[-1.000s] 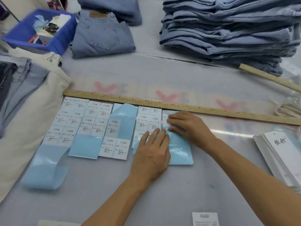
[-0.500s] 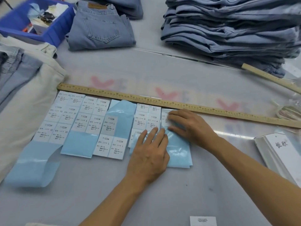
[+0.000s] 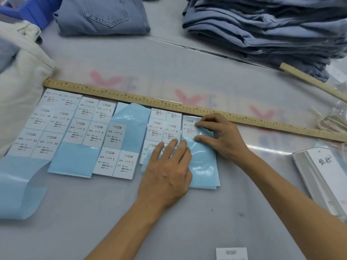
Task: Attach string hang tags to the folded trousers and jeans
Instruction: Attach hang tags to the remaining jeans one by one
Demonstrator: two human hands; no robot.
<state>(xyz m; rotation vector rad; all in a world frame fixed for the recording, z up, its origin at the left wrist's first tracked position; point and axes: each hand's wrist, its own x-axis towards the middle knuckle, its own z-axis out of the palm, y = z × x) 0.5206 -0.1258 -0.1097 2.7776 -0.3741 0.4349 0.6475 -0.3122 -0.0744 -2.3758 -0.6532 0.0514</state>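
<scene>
Since a second ago little has changed: left hand (image 3: 167,171) stays flat on the sheet (image 3: 203,166), right hand (image 3: 221,136) keeps picking at a sticker (image 3: 189,126), tagging not begun

left hand (image 3: 167,173): bare, no glove, no ring, no watch or band at the wrist | right hand (image 3: 223,136): bare, no glove, no ring, short trimmed nails | left forearm (image 3: 120,231): bare to the frame's near edge, no sleeve | right forearm (image 3: 293,192): bare, no sleeve in view
</scene>
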